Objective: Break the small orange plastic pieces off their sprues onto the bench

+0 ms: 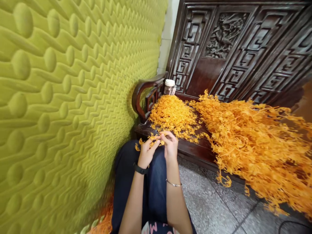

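Observation:
My left hand [147, 151] and my right hand [170, 146] meet above my lap, both pinched on a small orange plastic sprig [152, 140]. A black band sits on my left wrist, a thin bracelet on my right. Just beyond the hands lies a heap of small orange plastic pieces [174, 115] on a dark carved wooden bench [190, 148]. A much larger pile of long orange plastic strands [255, 143] spreads over the bench to the right and hangs over its front edge.
A yellow-green foam panel with a raised bump pattern [60, 97] fills the left side. A white-lidded jar [169, 86] stands at the bench's back corner by the armrest [141, 94]. Speckled grey floor [207, 201] lies at the lower right; more orange bits [103, 221] lie beside my leg.

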Motion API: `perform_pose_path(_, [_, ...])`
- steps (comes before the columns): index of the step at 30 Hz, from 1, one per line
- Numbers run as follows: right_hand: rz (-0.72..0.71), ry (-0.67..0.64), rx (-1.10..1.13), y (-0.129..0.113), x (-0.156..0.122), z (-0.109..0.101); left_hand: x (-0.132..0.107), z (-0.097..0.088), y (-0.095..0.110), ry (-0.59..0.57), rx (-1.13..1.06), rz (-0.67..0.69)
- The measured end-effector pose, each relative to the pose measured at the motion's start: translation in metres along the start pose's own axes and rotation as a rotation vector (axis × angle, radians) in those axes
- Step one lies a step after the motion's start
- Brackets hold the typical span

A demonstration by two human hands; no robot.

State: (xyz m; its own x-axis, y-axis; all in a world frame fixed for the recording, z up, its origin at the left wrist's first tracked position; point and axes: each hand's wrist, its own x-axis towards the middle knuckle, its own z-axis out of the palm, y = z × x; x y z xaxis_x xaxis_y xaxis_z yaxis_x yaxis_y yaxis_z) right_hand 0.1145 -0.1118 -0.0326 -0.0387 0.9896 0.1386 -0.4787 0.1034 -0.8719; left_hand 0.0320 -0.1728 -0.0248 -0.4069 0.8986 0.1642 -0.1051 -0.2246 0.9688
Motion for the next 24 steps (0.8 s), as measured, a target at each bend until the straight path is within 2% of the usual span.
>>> perform_pose_path(3, [-0.069, 0.087, 0.016, 0.0, -0.005, 0.004, -0.001, 0.002, -0.003, -0.105, 0.023, 0.004])
perform_pose_path(6, [-0.146, 0.183, -0.003, -0.004, -0.01, 0.01, -0.003, 0.003, -0.007, -0.156, 0.035, -0.008])
perform_pose_path(8, [-0.214, 0.26, -0.008, -0.014, -0.01, 0.005, -0.006, -0.002, -0.007, -0.197, 0.011, -0.037])
perform_pose_path(10, [-0.324, 0.399, 0.049, -0.028, -0.007, -0.01, -0.008, -0.013, -0.006, -0.219, -0.066, -0.117])
perform_pose_path(12, [-0.446, 0.534, 0.069, -0.042, -0.002, -0.031, -0.008, -0.029, -0.004, -0.118, -0.218, -0.173])
perform_pose_path(13, [-0.431, 0.549, 0.029, -0.048, 0.001, -0.04, -0.007, -0.037, -0.003, -0.012, -0.27, -0.146])
perform_pose_path(14, [-0.397, 0.535, -0.029, -0.051, 0.003, -0.048, -0.006, -0.044, -0.002, 0.065, -0.299, -0.107])
perform_pose_path(16, [-0.338, 0.45, -0.136, -0.053, 0.006, -0.057, -0.002, -0.052, -0.002, 0.125, -0.319, -0.061])
perform_pose_path(18, [-0.275, 0.307, -0.253, -0.05, 0.007, -0.06, 0.002, -0.052, -0.005, 0.123, -0.303, -0.055])
perform_pose_path(21, [-0.059, 0.034, -0.478, -0.042, 0.009, -0.063, 0.007, -0.044, -0.009, 0.093, -0.263, -0.072])
perform_pose_path(24, [0.119, -0.085, -0.621, -0.038, 0.012, -0.07, 0.009, -0.037, -0.01, 0.103, -0.227, -0.071])
